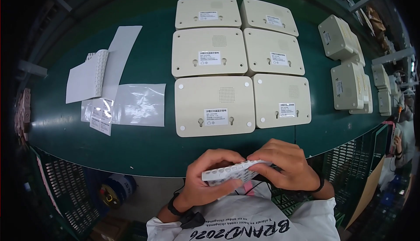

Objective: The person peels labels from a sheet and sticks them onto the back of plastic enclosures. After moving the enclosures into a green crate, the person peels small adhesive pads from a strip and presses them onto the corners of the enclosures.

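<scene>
My left hand (196, 180) grips a bent white sheet of round adhesive pads (225, 172) in front of my body. At the sheet's right end, my right hand (286, 164) pinches its edge between thumb and fingers; whether a single pad is between them is hidden. Just beyond my hands lies a cream plastic box (205, 96) with a white round pad at each corner. Beside it, another cream box (288, 94) carries white pads on its two left corners, while dark recesses show at its right corners.
Several more cream boxes (188, 44) lie behind in two columns. Stacked boxes (337, 39) stand at the right. On the left of the green table (153, 149) are a curled pad sheet (100, 72), white backing paper (127, 39) and label sheets (140, 105). Green crates (65, 197) stand below.
</scene>
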{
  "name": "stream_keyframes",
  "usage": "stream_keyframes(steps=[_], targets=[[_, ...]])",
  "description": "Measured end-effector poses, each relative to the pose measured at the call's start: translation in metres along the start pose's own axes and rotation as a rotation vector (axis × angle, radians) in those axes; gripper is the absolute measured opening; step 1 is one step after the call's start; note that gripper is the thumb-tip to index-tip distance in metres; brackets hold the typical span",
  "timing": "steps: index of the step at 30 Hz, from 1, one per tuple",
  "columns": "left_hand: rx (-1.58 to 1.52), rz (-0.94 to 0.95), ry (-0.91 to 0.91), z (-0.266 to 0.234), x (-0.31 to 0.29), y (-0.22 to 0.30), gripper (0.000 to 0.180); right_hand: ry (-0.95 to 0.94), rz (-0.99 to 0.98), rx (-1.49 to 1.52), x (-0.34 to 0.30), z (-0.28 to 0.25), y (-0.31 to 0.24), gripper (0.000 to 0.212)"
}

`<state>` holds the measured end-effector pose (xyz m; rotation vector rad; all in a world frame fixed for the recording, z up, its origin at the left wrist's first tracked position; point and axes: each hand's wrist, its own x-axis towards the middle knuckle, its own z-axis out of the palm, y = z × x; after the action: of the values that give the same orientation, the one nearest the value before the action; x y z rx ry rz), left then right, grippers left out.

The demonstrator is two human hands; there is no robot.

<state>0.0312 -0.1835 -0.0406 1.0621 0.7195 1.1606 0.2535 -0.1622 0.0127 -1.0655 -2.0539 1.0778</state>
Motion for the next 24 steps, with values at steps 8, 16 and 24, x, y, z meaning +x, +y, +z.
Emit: stream_keyframes(steps=[8, 16, 24], targets=[[0.235, -0.022, -0.061, 0.005, 0.009, -0.005, 0.027, 0.035, 0.018, -0.029, -0.013, 0.001, 0.003, 0.024], [0.28, -0.064, 0.01, 0.013, 0.012, -0.011, 0.02, 0.208, -0.199, -0.364, -0.015, 0.009, 0.01, 0.025], [0.258, -0.113, 0.044, 0.011, 0.009, -0.016, 0.021, 0.303, -0.15, -0.22, -0.013, 0.019, 0.013, 0.023]])
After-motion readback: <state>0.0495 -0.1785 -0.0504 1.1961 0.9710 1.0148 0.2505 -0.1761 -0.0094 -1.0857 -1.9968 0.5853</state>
